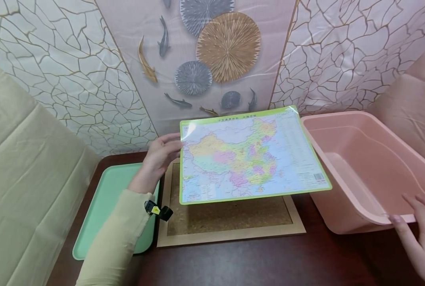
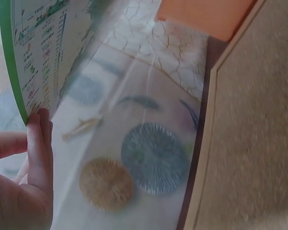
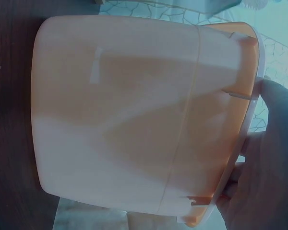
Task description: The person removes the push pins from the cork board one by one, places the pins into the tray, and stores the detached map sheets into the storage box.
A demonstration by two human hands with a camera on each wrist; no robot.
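Note:
My left hand (image 1: 159, 157) pinches the left edge of a glossy map sheet (image 1: 248, 155) with a green border. The sheet is held tilted above a wood-framed cork board (image 1: 230, 222), hiding its upper part. In the left wrist view, thumb and fingers (image 2: 38, 148) meet at one edge of the sheet, whose other face shows print and pictures. On the right, my right hand (image 1: 421, 234) grips the near rim of a pink plastic bin (image 1: 326, 216). The right wrist view shows that hand along the rim of the bin (image 3: 134, 120).
A mint-green tray (image 1: 108, 206) lies left of the cork board, partly under my left forearm. The dark brown table (image 1: 233, 262) shows in front. A patterned cloth (image 1: 194, 91) hangs behind, and beige covering (image 1: 26, 178) rises at the left.

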